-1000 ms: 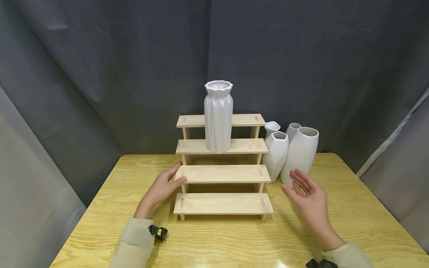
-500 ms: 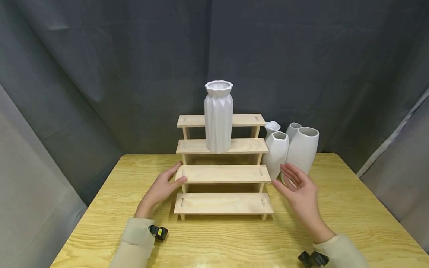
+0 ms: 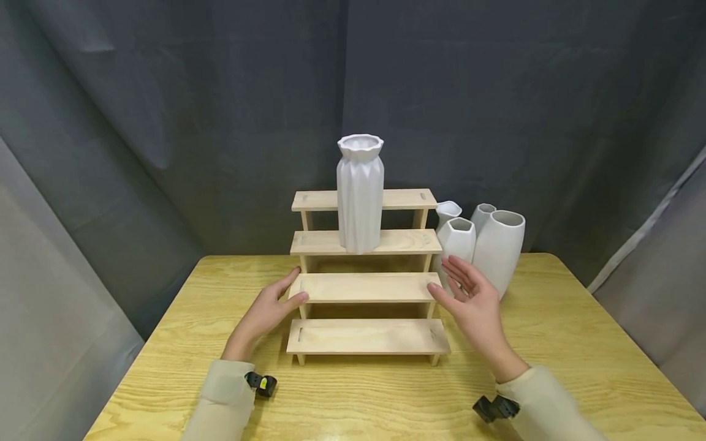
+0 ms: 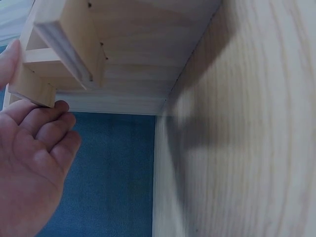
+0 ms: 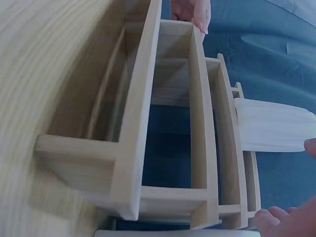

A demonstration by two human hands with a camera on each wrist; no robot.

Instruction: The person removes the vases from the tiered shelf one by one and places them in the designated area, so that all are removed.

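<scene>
— So, how far along?
— Only one vase [image 3: 360, 193] up, on the rack's [image 3: 366, 286] second step from the top, near the table's [image 3: 579, 343] far edge.
— And the hands?
— Left hand [image 3: 268, 309] flat against the rack's left end; right hand [image 3: 471, 300] open, gripping nothing, beside the right end. Four vases [image 3: 485, 245] waiting at the right.

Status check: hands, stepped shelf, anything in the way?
Left hand touching wooden stepped shelf, second step's left end. Right hand open beside its right end. White vases behind right hand.
</scene>
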